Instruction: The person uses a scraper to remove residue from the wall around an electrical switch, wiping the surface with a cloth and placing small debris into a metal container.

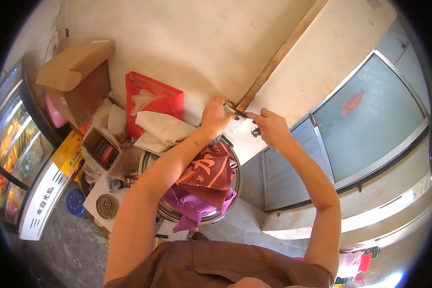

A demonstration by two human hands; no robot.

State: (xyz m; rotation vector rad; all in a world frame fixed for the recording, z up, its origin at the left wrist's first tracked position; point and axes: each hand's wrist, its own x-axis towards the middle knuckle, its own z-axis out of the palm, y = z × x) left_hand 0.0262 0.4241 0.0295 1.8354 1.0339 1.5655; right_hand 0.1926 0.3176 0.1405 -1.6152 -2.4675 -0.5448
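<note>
Both of my arms reach forward to the lower end of a wooden strip (270, 70) set along the pale wall. My left hand (215, 117) has its thumb and fingers on a thin dark piece (240, 113) just below that end. The fingertips of my right hand (271, 127) pinch the same piece from the other side. What it is cannot be made out. A dark fuzzy tuft (255, 132) shows just under my right fingers. Below my hands, a brown printed fabric bag (212, 167), a purple cloth (198, 201) and a beige cloth (165, 129) lie on a round metal vessel (235, 196).
Left of the vessel stand a red bag (156, 97), an open cardboard box (79, 77), a smaller box (100, 149) and a yellow carton (68, 153). A lit display fridge (23, 144) is far left, a blue stool (75, 201) near it. At right is a metal-framed frosted glass panel (370, 118).
</note>
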